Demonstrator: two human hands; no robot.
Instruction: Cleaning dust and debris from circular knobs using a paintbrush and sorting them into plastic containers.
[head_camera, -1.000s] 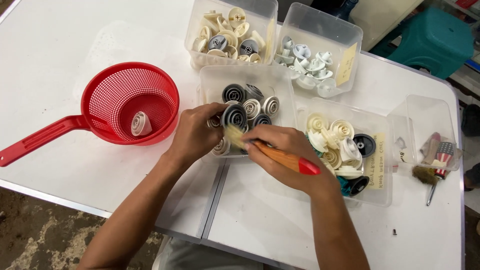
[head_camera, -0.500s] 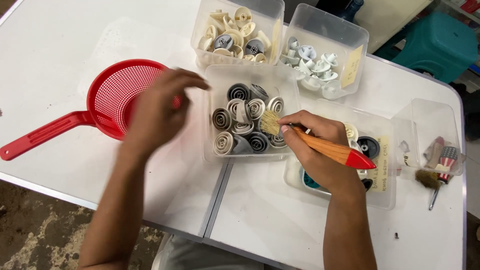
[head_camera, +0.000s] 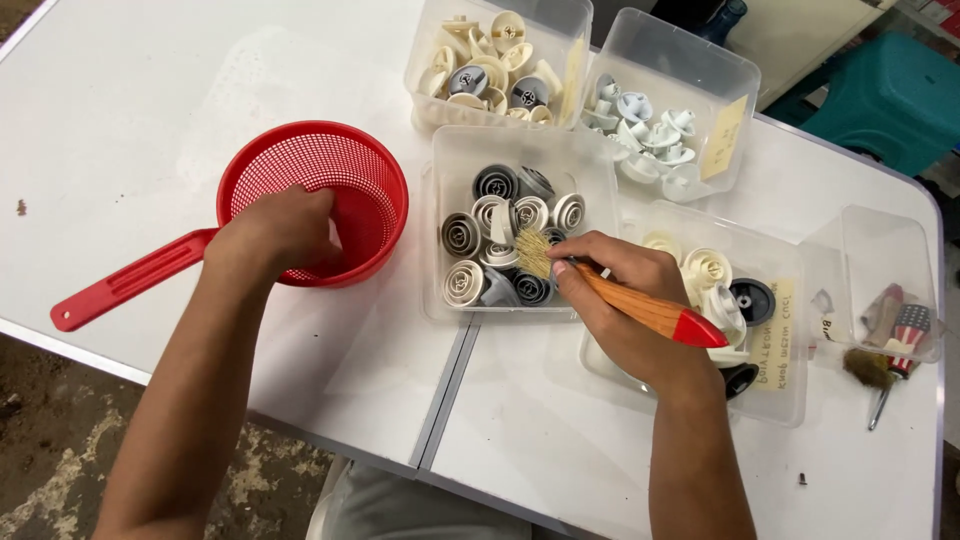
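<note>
My left hand (head_camera: 275, 232) reaches down into a red plastic strainer (head_camera: 370, 190) with a long handle; its fingertips are hidden inside the bowl, so I cannot tell if it holds anything. My right hand (head_camera: 625, 300) grips a wooden paintbrush (head_camera: 640, 305) with a red end. The bristles rest over a clear bin (head_camera: 590, 165) of grey and cream round plastic knobs (head_camera: 500, 245) in the middle of the white table.
Clear bins of cream knobs (head_camera: 485, 60) and pale grey parts (head_camera: 650, 120) stand at the back. Another bin (head_camera: 780, 390) with cream and black knobs sits under my right wrist. A small tub (head_camera: 890, 290) at right holds a brush and screwdriver. The table seam (head_camera: 450, 375) runs near me.
My left hand left the knob bin, swung left over the strainer and went down into it. My right hand with the brush shifted slightly right and stays over the knob bin.
</note>
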